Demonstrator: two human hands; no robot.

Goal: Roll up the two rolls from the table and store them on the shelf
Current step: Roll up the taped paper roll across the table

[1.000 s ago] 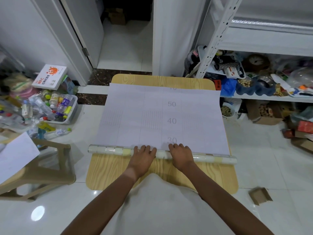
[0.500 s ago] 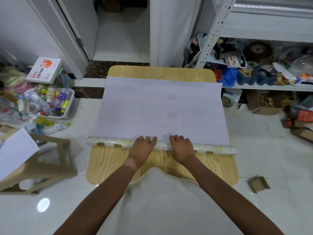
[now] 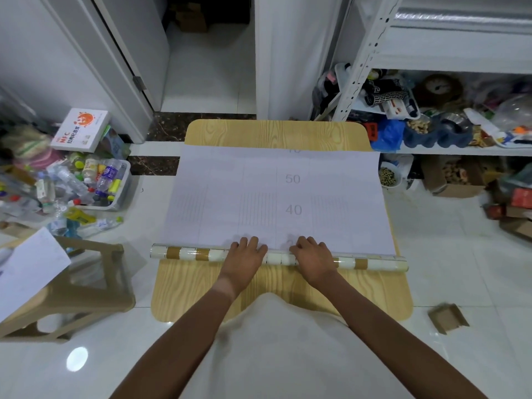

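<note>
Both hands, left (image 3: 247,256) and right (image 3: 311,256), palms down on the half-wound roll (image 3: 195,252) across the wooden table (image 3: 276,132).

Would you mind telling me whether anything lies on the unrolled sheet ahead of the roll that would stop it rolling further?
Nothing visible does. Both the left hand and right hand rest on the roll, and the flat sheet beyond it, printed with 40 and 50, lies bare up to its far edge on the table.
</note>
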